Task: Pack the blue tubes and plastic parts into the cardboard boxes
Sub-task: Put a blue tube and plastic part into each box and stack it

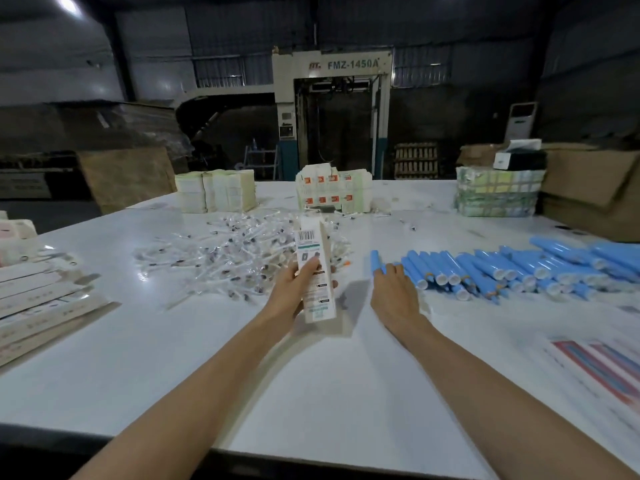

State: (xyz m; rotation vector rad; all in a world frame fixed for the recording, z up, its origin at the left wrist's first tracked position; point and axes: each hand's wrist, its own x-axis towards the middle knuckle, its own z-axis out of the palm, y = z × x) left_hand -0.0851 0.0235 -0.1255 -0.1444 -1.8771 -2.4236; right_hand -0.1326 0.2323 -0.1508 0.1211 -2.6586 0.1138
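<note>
My left hand (pixel 294 289) grips a slim white cardboard box (pixel 317 271) with a barcode, holding it upright above the white table (pixel 311 375). My right hand (pixel 393 289) lies just to its right, fingers closing round a single blue tube (pixel 375 260) at the left end of a long row of blue tubes (pixel 519 270) with white caps. A heap of clear plastic parts (pixel 242 254) lies behind my left hand.
Flat folded boxes (pixel 41 299) are stacked at the left. Bundles of packed cartons (pixel 214 190), (pixel 334 190), (pixel 498 195) stand along the far edge, with big brown cardboard boxes (pixel 595 188) at the right. Printed sheets (pixel 602 368) lie near right.
</note>
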